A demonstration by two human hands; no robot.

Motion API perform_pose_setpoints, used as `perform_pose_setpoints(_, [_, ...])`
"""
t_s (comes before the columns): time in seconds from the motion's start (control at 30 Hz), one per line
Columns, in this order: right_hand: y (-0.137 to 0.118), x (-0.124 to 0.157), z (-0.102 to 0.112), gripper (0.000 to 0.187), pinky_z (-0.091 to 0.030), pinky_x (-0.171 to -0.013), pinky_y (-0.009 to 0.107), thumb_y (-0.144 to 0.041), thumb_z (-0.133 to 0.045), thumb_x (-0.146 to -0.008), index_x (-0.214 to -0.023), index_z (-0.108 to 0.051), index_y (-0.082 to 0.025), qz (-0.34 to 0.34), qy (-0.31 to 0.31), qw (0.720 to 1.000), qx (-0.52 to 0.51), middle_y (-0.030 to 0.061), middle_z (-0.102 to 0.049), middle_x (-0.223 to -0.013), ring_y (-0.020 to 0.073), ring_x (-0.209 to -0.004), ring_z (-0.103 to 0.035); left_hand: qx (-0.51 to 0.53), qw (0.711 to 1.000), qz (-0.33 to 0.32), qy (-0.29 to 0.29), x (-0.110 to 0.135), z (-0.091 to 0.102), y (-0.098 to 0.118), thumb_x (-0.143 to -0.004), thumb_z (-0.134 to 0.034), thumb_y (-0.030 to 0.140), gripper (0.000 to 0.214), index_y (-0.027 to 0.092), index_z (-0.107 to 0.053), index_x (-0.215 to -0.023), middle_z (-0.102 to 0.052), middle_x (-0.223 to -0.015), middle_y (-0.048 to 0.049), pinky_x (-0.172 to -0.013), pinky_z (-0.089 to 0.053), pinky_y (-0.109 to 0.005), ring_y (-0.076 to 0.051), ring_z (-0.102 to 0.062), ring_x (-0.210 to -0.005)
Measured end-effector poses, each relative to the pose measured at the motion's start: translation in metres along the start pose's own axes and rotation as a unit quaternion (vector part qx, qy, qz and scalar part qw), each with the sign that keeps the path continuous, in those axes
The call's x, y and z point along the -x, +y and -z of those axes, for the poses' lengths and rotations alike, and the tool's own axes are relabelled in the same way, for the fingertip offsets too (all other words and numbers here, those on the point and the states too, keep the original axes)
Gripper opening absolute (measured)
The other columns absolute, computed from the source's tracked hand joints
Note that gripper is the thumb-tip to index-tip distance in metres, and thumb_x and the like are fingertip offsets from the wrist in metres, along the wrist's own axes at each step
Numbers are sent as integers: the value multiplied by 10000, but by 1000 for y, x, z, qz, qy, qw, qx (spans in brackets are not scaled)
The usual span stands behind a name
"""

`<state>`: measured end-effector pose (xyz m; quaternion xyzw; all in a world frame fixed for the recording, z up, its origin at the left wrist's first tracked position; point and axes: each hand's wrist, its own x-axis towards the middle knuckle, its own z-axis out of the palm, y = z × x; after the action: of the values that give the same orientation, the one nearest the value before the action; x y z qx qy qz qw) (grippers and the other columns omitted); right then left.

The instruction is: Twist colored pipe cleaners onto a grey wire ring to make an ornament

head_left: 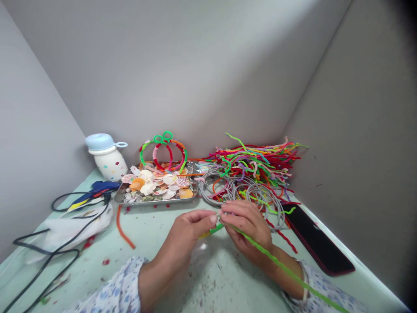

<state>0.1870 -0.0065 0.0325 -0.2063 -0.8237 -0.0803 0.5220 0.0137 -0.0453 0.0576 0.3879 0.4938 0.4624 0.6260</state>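
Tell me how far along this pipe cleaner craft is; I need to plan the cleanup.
Done: one looped pipe cleaner frame stands behind the tray of shells. In hand: the left hand and right hand pinch a green pipe cleaner between the fingertips, beside the grey rings. Left: a big pile of pipe cleaners lies unused, so it looks early on.

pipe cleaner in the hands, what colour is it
Bright green: the pipe cleaner is pinched by both hands and trails over the right wrist, shown in the head view.
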Motion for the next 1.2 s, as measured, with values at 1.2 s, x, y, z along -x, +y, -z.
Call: perform_pose_setpoints(1.2, [6,11,-1,307,-542,-841,388,-105,-661,-806,-1079,-634,-243,33,-2,999,27,40,-723,-993,205,-982,-668,25,999,-8,-28,6,-4,3,-726,-720,276,237,179,-759,-938,-732,-927,-68,-882,-388,-328,-217,-595,-923])
